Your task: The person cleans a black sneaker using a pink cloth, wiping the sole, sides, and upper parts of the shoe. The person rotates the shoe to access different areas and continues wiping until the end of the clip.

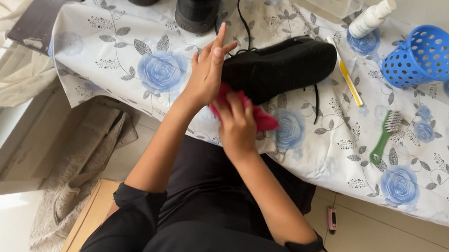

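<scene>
- Shoe, black, lies on its side on the counter under a blue-flowered cloth.
- Left hand stands at the shoe's heel end, forearm reaching up from the body, fingers spread wide and straight, palm against the heel.
- Right hand sits just below the shoe, wrist bent, fingers curled tight around a pink rag touching the shoe's underside.
- Green brush lies well right of the shoe.

Black shoe on its side on floral cloth, pink rag against heel.
</scene>
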